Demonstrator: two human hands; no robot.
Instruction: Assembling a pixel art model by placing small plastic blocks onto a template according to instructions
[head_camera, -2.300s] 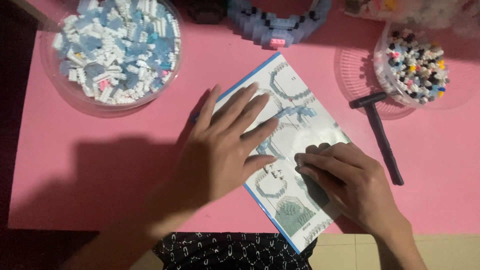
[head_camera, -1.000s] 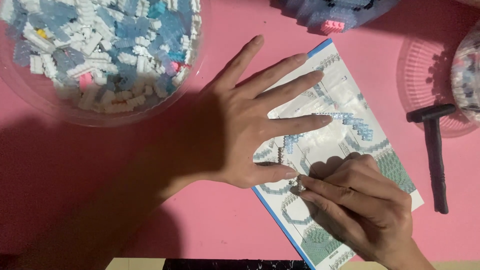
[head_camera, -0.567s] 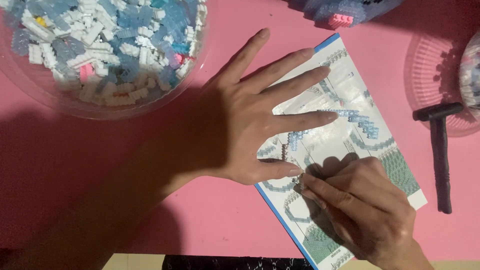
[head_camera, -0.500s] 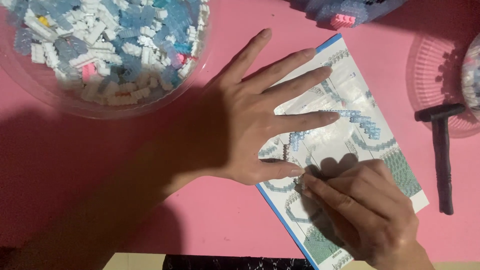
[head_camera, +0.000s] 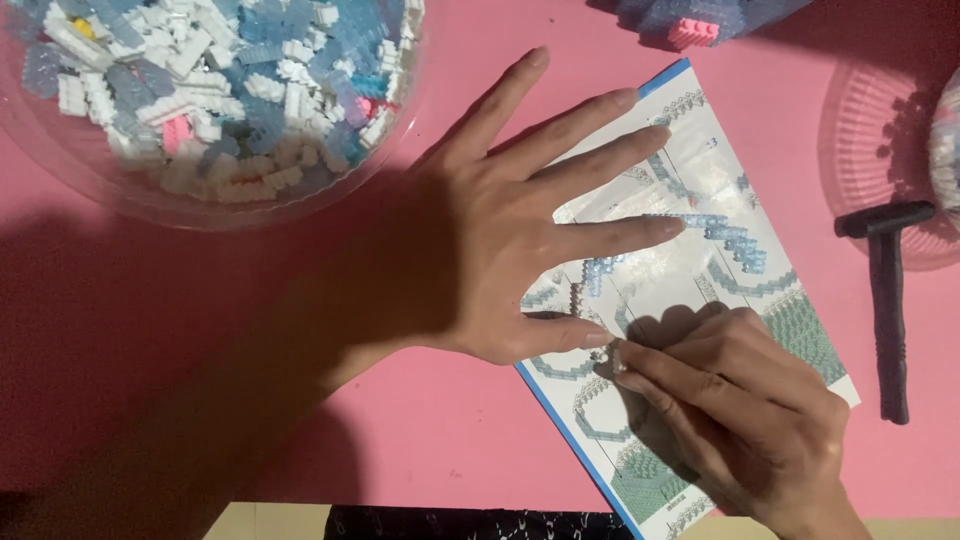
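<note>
I count two hands, one instruction sheet, one clear bowl of many bricks, one black hammer.

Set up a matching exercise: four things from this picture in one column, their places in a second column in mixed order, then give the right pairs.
Things:
1. left hand
2. right hand
3. clear bowl of small bricks
4. black hammer-shaped tool

Places:
A. upper left corner of the pink table
B. lying near the right edge
C. spread flat, fingers on the instruction sheet
D. on the sheet's lower part, fingertips pinched on a tiny piece

Pairs: 1-C, 2-D, 3-A, 4-B
</note>
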